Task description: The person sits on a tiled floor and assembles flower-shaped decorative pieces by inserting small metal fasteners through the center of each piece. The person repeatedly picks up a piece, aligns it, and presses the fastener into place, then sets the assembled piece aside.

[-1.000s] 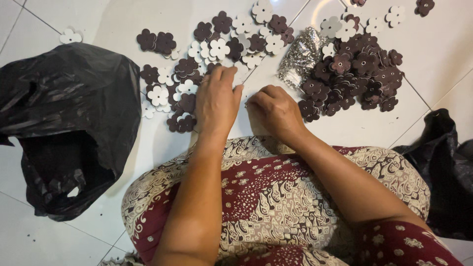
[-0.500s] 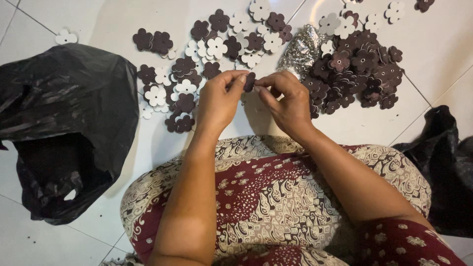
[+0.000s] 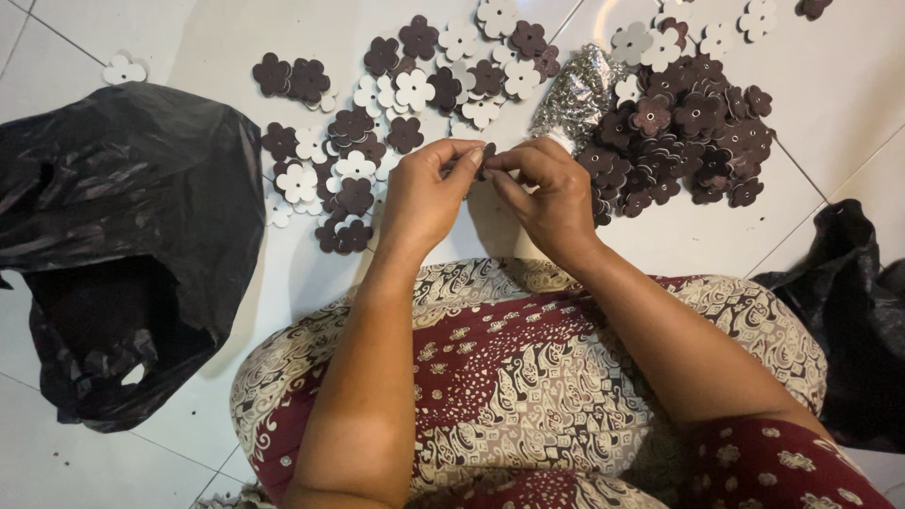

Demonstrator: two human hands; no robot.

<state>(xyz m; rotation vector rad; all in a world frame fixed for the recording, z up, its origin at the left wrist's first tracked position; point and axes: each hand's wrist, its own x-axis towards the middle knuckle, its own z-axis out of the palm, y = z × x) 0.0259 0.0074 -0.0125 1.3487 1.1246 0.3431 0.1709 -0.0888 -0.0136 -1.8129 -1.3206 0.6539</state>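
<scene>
Both hands meet above the white tile floor and pinch one small dark brown flower-shaped piece between their fingertips. My left hand grips it from the left, my right hand from the right. Most of the piece is hidden by my fingers. Scattered brown and white flower pieces lie on the floor just beyond my left hand. A heap of dark brown flower pieces sits beyond my right hand.
A clear bag of small silvery metal bits lies by the brown heap. An open black plastic bag is on the left, another black bag on the right. My lap in patterned maroon cloth fills the foreground.
A second ago both hands lay low on the floor among the pieces. They have since come up and together, holding one brown flower piece between the fingertips.
</scene>
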